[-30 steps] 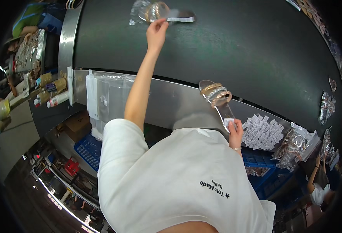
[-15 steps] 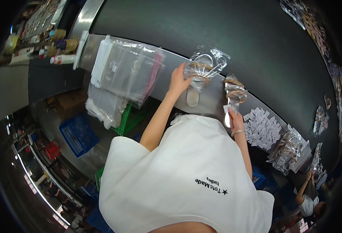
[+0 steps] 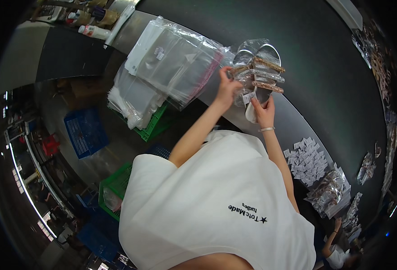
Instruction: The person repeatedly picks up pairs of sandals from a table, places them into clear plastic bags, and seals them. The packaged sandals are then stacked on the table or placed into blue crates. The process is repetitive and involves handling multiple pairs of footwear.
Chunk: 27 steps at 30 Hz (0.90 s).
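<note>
My right hand (image 3: pixel 265 113) grips a strappy sandal (image 3: pixel 269 81) by its heel end. The sandal has silver and rose-gold glitter bands, and a small white tag (image 3: pixel 249 97) shows beside my thumb. Just left of it, my left hand (image 3: pixel 227 91) pinches a clear plastic bag (image 3: pixel 245 49) at its near left side. A second sandal (image 3: pixel 242 68) lies within this bag, partly hidden by the film and by the first sandal. The two sandals are side by side, overlapping, over the metal strip along the dark belt.
Flat clear bags (image 3: pixel 176 58) are stacked at the left, overhanging a green crate (image 3: pixel 153 123). A pile of small white tags (image 3: pixel 307 159) and bagged sandals (image 3: pixel 329 189) lie at the right. Wrapped sandals rest on the dark belt (image 3: pixel 315 58). Another person's arm (image 3: pixel 331 238) shows lower right.
My right hand has brought its sandal leftward and up against the bagged one. My left hand stays at the bag. The view has shifted, bringing the bag stack further right.
</note>
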Each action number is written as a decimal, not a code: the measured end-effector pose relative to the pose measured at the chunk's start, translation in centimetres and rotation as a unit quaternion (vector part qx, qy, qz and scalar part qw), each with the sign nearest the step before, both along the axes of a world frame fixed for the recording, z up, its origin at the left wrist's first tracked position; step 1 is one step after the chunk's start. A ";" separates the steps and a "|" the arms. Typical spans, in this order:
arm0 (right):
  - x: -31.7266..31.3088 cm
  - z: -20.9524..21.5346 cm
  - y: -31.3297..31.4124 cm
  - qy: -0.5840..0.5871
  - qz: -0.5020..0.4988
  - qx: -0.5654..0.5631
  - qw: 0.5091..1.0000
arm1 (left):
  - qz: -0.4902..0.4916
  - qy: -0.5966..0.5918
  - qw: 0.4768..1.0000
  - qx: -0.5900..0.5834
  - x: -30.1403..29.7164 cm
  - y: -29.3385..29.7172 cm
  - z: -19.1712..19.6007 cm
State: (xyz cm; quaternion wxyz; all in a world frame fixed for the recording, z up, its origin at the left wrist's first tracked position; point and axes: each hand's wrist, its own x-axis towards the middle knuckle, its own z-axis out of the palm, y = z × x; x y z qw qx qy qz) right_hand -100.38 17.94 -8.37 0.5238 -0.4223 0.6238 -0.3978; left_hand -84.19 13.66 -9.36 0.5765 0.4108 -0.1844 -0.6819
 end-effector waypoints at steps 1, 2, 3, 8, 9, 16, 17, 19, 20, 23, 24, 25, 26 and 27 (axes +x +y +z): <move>1.2 1.8 -0.1 -0.040 -0.001 -0.020 0.999 | -0.021 0.072 0.997 0.006 2.5 0.3 1.7; 2.2 3.4 0.0 -0.079 0.002 -0.040 0.996 | -0.042 -0.030 0.999 -0.016 5.6 0.6 1.3; 2.7 4.2 0.2 -0.108 0.034 -0.030 0.993 | -0.035 -0.193 0.978 -0.069 8.9 0.5 -0.1; 3.5 -0.5 0.0 0.113 0.294 0.013 0.949 | -0.139 -0.780 0.533 -0.297 19.7 0.3 -8.3; 4.3 -0.6 -0.7 0.228 0.316 0.063 0.919 | -0.113 -0.733 0.620 -0.257 18.3 0.6 -7.2; 5.0 -0.9 0.5 0.153 0.259 0.117 0.947 | 0.027 -0.599 0.779 -0.183 18.5 -1.2 -6.0; 5.3 -1.7 0.9 0.108 0.253 0.106 0.956 | 0.004 -0.656 0.714 -0.243 17.8 -1.8 -3.4; 6.4 -0.6 0.2 -0.056 0.295 0.143 0.943 | -0.041 -0.622 0.735 -0.267 17.7 -2.0 -0.4; 7.2 0.3 -0.4 -0.076 0.266 0.167 0.946 | -0.063 -0.604 0.744 -0.279 17.8 -2.0 0.4; 9.0 0.4 -1.6 -0.103 0.172 0.252 0.947 | -0.100 -0.594 0.746 -0.283 18.0 -2.0 1.8; 8.9 -0.6 -1.6 -0.075 0.222 0.196 0.952 | -0.104 -0.589 0.746 -0.292 17.6 -2.1 2.2; 8.8 -1.8 -1.5 -0.048 0.267 0.139 0.952 | -0.117 -0.589 0.740 -0.302 16.3 -2.1 3.9; 9.0 -1.1 -1.7 -0.019 0.314 0.084 0.946 | -0.139 -0.577 0.744 -0.306 16.0 -2.1 4.4; 8.6 -0.1 -2.2 0.079 0.360 0.027 0.929 | -0.161 -0.565 0.748 -0.310 15.8 -2.1 4.7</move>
